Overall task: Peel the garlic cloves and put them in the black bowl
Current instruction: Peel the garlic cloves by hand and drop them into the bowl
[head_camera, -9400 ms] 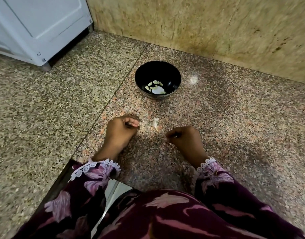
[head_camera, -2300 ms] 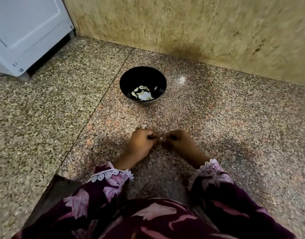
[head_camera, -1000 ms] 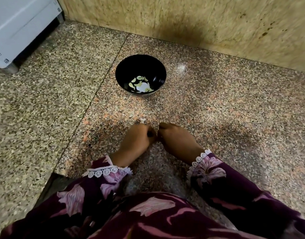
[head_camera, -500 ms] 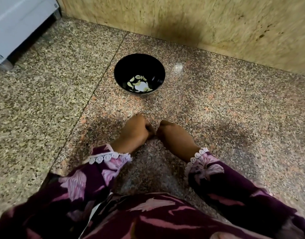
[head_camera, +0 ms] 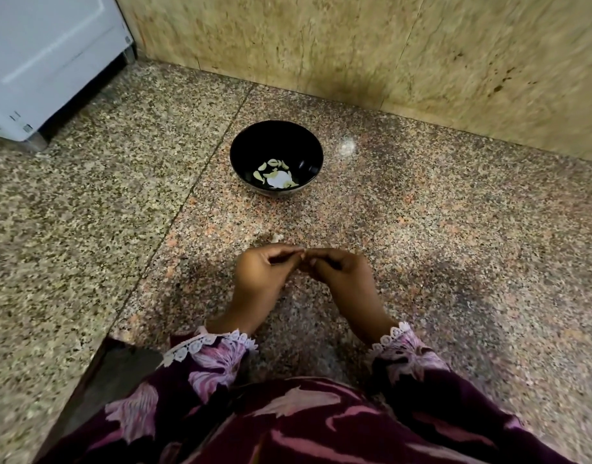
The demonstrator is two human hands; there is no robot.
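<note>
Fingertips of left hand (head_camera: 259, 274) and right hand (head_camera: 338, 272) meet, grip contents hidden, at 6 o'clock from glossy round black bowl (head_camera: 276, 155) holding peeled garlic cloves (head_camera: 275, 173).

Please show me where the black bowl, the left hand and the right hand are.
black bowl (head_camera: 246, 142): head view, inner wall.
left hand (head_camera: 259, 274): head view, back of hand.
right hand (head_camera: 340, 274): head view, back of hand.

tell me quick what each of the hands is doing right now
Left hand: fingers curled, pinching something small, hidden.
Right hand: curled, pinching the same spot; item hidden.
</note>
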